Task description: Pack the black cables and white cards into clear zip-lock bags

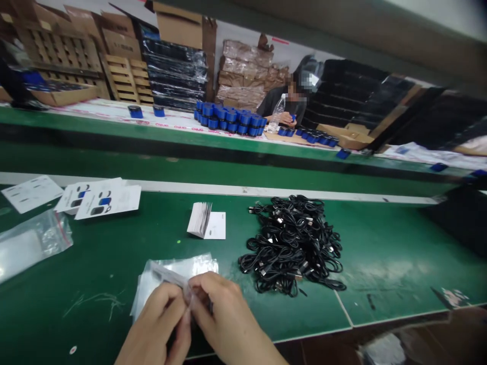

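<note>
My left hand (162, 319) and my right hand (224, 312) meet at the front of the green table, both pinching the edge of a clear plastic bag (170, 274). Their fingertips nearly touch, and part of the bag is hidden behind them. Beneath the hands lies a stack of clear plastic bags (205, 262). Just beyond is a small block of folded white leaflets (199, 219), with one leaflet lying flat at its right. To the right of my hands spreads a heap of coiled black cables (294, 243) with metal plugs.
Printed white cards (110, 200) and a larger zip bag (34, 243) lie at the left. A raised shelf (171, 121) crosses behind, bearing rows of blue-and-black round items (230, 119). Across it sits a co-worker (283, 104) holding a blue item. A beam hangs overhead.
</note>
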Tool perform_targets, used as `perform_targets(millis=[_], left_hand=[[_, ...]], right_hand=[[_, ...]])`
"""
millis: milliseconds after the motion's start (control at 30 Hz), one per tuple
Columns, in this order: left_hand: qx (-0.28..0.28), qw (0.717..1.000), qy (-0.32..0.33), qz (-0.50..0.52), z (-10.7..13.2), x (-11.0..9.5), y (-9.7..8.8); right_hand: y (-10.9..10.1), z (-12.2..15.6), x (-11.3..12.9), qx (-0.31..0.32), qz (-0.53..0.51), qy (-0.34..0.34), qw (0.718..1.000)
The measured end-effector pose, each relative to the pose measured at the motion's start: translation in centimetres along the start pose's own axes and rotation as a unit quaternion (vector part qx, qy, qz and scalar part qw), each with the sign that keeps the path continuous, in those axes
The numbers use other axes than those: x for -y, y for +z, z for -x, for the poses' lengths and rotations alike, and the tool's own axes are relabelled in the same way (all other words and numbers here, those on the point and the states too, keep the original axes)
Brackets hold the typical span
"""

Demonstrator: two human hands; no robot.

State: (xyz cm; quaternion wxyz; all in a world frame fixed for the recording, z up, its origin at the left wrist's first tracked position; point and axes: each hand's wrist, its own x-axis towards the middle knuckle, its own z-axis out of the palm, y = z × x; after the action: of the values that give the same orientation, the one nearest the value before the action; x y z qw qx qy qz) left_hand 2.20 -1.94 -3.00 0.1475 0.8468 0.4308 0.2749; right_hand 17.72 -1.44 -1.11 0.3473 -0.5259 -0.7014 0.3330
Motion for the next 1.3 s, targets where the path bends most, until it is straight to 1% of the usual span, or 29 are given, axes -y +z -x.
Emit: perform_targets(millis=[33, 67, 100, 133, 167, 200, 233, 267, 367, 400, 467, 533, 567, 600, 633, 667, 700, 733, 767, 800, 833, 933, 1000, 1067, 1133, 1200, 1300], left_hand=[[0.01, 1.0, -0.01, 0.008, -0.2, 0.2, 0.0], [0.021, 0.999, -0.024, 0.015, -0.5, 0.4, 0.0], [0.032, 0.999, -0.04, 0.018, -0.8, 0.5, 0.0], [0.043, 0.998, -0.053, 0.018, -1.0, 0.6, 0.0], [0.051, 0.997, -0.064, 0.014, -1.3, 0.6, 0.0], [0.055, 0.996, -0.073, 0.005, -1.5, 0.6, 0.0], [0.054, 0.996, -0.074, -0.005, -1.7, 0.5, 0.0], [0.049, 0.996, -0.07, -0.016, -1.9, 0.5, 0.1], [0.029, 0.997, -0.062, -0.037, -2.5, 0.2, 0.3], [0.026, 0.997, -0.067, -0.037, -2.7, 0.1, 0.4], [0.027, 0.996, -0.083, -0.034, -2.9, 0.0, 0.4], [0.045, 0.995, -0.085, -0.025, -3.1, 0.0, 0.3], [0.055, 0.995, -0.084, -0.021, -3.1, 0.1, 0.2], [0.063, 0.994, -0.085, -0.018, -3.1, 0.1, 0.1], [0.068, 0.994, -0.086, -0.017, -3.1, 0.2, 0.0], [0.07, 0.993, -0.09, -0.018, -3.1, 0.3, 0.0], [0.07, 0.993, -0.094, -0.019, -3.0, 0.3, 0.0], [0.07, 0.993, -0.097, -0.018, -3.0, 0.4, -0.1], [0.073, 0.992, -0.101, -0.014, -2.9, 0.4, -0.1], [0.077, 0.991, -0.107, -0.007, -2.9, 0.5, -0.1], [0.085, 0.99, -0.116, 0.004, -2.8, 0.5, -0.2], [0.101, 0.984, -0.136, 0.047, -2.6, 0.4, -0.3], [0.085, 0.985, -0.137, 0.058, -2.5, 0.3, -0.4], [0.055, 0.989, -0.133, 0.044, -2.3, 0.3, -0.5], [0.027, 0.991, -0.128, 0.018, -2.1, 0.2, -0.6], [0.009, 0.993, -0.118, -0.008, -1.8, 0.2, -0.7], [-0.001, 0.994, -0.102, -0.032, -1.3, 0.0, -0.5]], right_hand=[[-1.2, 0.0, -0.1, 0.014, 0.027, -0.004, 1.0], [-2.5, 0.1, -0.4, 0.005, 0.067, 0.002, 0.998], [-3.9, 0.0, -0.7, -0.03, 0.127, 0.013, 0.991], [-5.4, -0.1, -1.2, -0.081, 0.207, 0.032, 0.975], [-6.7, -0.3, -1.7, -0.124, 0.3, 0.056, 0.944], [-7.8, -0.5, -2.2, -0.145, 0.371, 0.08, 0.914], [-8.7, -0.9, -2.8, -0.148, 0.393, 0.088, 0.903], [-9.4, -1.2, -3.3, -0.146, 0.404, 0.089, 0.899], [-10.1, -1.9, -4.5, -0.144, 0.376, 0.067, 0.913], [-10.0, -2.0, -4.7, -0.158, 0.362, 0.059, 0.917], [-9.7, -1.9, -4.7, -0.208, 0.325, 0.052, 0.921], [-9.2, -1.6, -4.2, -0.259, 0.28, 0.056, 0.923], [-8.7, -1.3, -3.8, -0.268, 0.223, 0.069, 0.935], [-8.2, -1.0, -3.2, -0.262, 0.135, 0.089, 0.951], [-7.5, -0.7, -2.5, -0.229, 0.02, 0.117, 0.966], [-6.7, -0.4, -1.8, -0.173, -0.118, 0.152, 0.966], [-5.8, -0.1, -1.2, -0.102, -0.234, 0.183, 0.95], [-4.9, 0.2, -0.7, -0.008, -0.313, 0.209, 0.926], [-4.0, 0.5, -0.2, 0.057, -0.349, 0.217, 0.91], [-3.1, 0.7, 0.0, 0.097, -0.353, 0.212, 0.906], [-2.4, 0.8, 0.1, 0.114, -0.335, 0.202, 0.913], [-1.2, 1.0, -0.1, 0.082, -0.214, 0.15, 0.962], [-1.2, 1.0, -0.2, 0.069, -0.125, 0.111, 0.984], [-1.3, 1.0, -0.2, 0.064, -0.042, 0.068, 0.995], [-1.1, 1.1, -0.2, 0.056, 0.029, 0.036, 0.997], [-0.6, 1.2, -0.3, 0.044, 0.106, 0.014, 0.993], [0.4, 1.3, -0.3, 0.028, 0.226, 0.002, 0.974]])
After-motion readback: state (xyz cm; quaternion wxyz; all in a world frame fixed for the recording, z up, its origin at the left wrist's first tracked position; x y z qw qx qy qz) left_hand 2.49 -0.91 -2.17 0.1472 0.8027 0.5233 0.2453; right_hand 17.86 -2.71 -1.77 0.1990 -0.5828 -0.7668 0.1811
